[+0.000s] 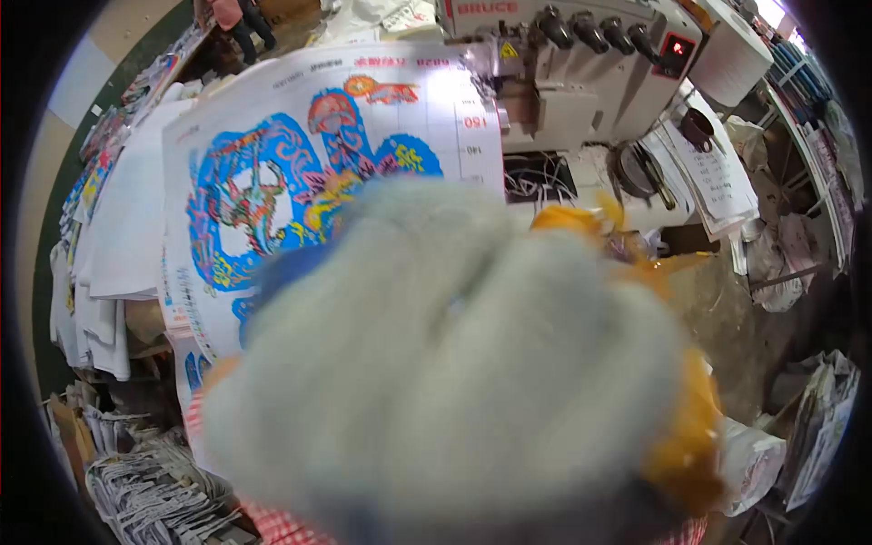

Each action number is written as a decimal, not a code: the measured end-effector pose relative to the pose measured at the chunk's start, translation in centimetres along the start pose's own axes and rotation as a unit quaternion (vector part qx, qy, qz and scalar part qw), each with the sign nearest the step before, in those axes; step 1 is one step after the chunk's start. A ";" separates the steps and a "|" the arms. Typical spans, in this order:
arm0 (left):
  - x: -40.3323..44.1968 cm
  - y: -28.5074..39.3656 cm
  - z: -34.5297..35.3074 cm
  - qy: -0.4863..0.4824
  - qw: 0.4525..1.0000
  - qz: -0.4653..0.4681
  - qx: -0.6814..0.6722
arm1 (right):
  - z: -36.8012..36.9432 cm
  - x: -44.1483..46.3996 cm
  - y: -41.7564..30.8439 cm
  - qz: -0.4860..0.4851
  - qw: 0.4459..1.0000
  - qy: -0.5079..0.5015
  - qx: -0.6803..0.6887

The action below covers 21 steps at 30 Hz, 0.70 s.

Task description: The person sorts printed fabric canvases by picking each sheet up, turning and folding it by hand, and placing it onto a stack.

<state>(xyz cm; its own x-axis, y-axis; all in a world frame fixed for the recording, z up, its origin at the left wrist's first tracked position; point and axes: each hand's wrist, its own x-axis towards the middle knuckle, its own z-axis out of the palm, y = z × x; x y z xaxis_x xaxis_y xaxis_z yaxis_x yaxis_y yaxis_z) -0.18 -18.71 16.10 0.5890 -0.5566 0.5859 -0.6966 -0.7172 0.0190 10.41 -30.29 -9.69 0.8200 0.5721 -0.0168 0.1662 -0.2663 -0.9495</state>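
A large, blurred pale-grey shape (436, 363), apparently gloved fabric very close to the camera, fills the centre and lower middle. Whether it is my left hand, my right hand or both cannot be made out, and the fingers are smeared. Behind it lies a white sheet (472, 136) printed with a blue, red and yellow pattern, its upper edge by a white sewing machine (572, 100) marked BRUCE. Orange-yellow material (695, 436) shows along the shape's right side. Anything held is hidden.
Stacked white cloth (136, 218) lies at left, above grey bundles (159, 486). A thread cone (731, 68), a dark cup (697, 129) and written papers (713, 177) are at upper right. A person (238, 23) stands at the top left. Bags (781, 259) lie at right.
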 end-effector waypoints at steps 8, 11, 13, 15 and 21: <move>-4.6 5.0 -0.2 0.014 0.997 0.050 -0.058 | -0.1 -1.7 0.4 0.057 0.990 -0.053 0.121; -6.0 6.7 -0.1 0.026 0.995 0.057 -0.075 | 0.6 -1.2 0.8 0.019 0.991 -0.034 0.128; -6.9 7.3 0.3 0.031 0.994 0.057 -0.089 | 0.4 -1.7 0.9 -0.009 0.989 -0.032 0.143; -7.7 7.9 0.3 0.040 0.992 0.058 -0.105 | 0.3 -1.9 1.1 0.004 0.990 -0.043 0.134; -8.7 10.1 0.4 0.059 0.990 0.063 -0.116 | 0.3 -3.0 0.6 0.024 0.990 -0.066 0.119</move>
<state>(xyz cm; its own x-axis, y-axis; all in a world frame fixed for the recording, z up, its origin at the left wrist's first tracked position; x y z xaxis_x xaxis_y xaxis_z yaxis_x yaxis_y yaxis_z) -12.16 -21.28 10.92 0.4496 -0.5722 0.6859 -0.8445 -0.5225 0.1176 7.87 -31.98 -10.33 0.7424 0.6640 -0.0887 -0.0172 -0.1134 -0.9934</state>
